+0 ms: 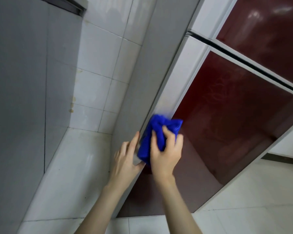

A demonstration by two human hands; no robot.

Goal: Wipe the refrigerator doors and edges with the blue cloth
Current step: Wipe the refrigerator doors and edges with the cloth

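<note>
Head view looks down along the fridge w/ the picture tilted: right hand [166, 149] has its fingers curled into the bunched blue cloth [148, 147], gripping it & pressing it onto the pale door edge [181, 78] of the lower door [227, 115], low on that strip, where it meets the dark red glass. Left hand [125, 157] holds nothing; fingers straight, laid on the grey side panel [142, 73] just beside the cloth, prob. bracing. Step in hand, as I read it: wiping this vertical edge. To do it well: wrap the cloth over the corner so one pass covers the strip's face & its side, press firmly, use long strokes along the strip, not dabs. Cloth is wadded, so little of it touches; spreading it flatter would help. Faint yellowish marks show higher on the strip, so the stroke should reach there, then on to the seam [243, 61] below the upper door [269, 31], where dirt likely sits. Glass shows smears; needs broad overlapping passes. Both hands are blurred, so exact fingertip contact can't be told.
</note>
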